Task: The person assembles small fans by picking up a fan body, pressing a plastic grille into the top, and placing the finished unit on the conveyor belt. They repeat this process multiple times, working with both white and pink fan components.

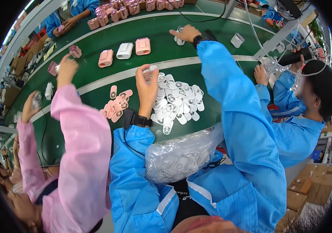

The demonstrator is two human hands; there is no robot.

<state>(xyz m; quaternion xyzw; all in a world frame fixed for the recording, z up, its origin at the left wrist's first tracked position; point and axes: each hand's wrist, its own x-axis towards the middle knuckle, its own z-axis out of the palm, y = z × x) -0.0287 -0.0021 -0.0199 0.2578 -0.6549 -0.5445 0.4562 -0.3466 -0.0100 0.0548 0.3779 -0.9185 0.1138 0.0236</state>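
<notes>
Counting left to right: three fan casings point(124, 51) (pink, white, pink) lined up on green belt point(160, 39); several overlapping pink grille plates point(114, 109). Pinching one small white part point(153, 68) in left hand point(145, 87), raised beside dozens of white grille plates point(179, 99); axis unclear. Reaching right hand point(187, 33) over one white fan unit point(179, 41) on belt, long axis crosswise, grille end seemingly pointing away; cannot tell whether clamped.

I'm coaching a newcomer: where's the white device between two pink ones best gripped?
Probably by its left and right sides, from above: nothing covers the white device, and gaps part it from the left pink device and right pink device. The left hand is near but holds a small white piece.
</notes>
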